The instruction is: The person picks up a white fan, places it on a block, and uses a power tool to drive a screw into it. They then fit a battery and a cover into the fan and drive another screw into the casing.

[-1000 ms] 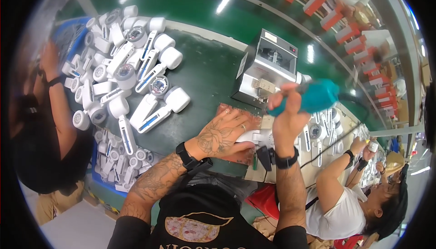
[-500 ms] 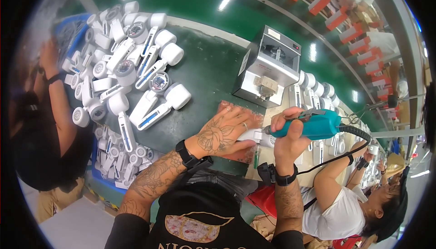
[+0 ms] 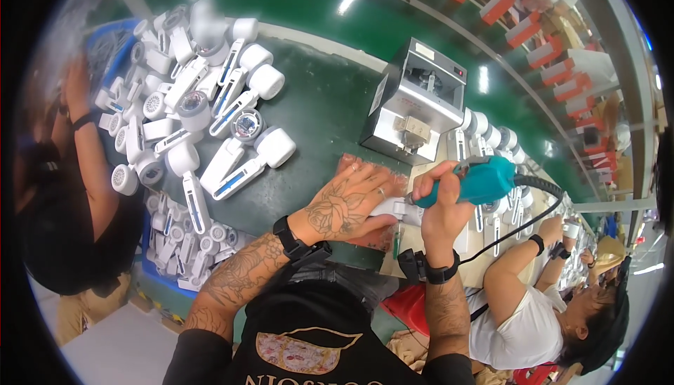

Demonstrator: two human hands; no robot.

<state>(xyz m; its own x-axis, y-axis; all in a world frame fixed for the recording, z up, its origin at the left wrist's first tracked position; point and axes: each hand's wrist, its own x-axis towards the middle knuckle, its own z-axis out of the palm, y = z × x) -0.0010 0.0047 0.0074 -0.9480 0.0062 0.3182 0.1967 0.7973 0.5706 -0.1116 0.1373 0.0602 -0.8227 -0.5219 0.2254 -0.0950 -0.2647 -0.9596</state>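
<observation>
My left hand (image 3: 344, 202) presses a white plastic device (image 3: 388, 207) down onto a reddish pad (image 3: 365, 236), its fingers closed over most of it. The device looks like the handheld units on the bench. In my right hand (image 3: 444, 206) is a teal electric screwdriver (image 3: 479, 181), held nearly level with its tip pointing left at the device. Exactly where the tip meets the device is too small to tell. A black cable (image 3: 537, 183) curves from the screwdriver's back end down past my right wrist.
Left on the green bench (image 3: 309, 97) lies a heap of white handheld units (image 3: 189, 104). A blue crate (image 3: 149, 251) holds more. A grey screw-feeder machine (image 3: 414, 104) stands beyond my hands. Co-workers sit at the left (image 3: 77, 209) and right (image 3: 519, 315), with more units along the right.
The screwdriver's body has shifted slightly left and up, tilting a little. A blurred white unit now shows atop the far-left heap. The right-hand co-worker's arm has moved. My left hand stays nearly still.
</observation>
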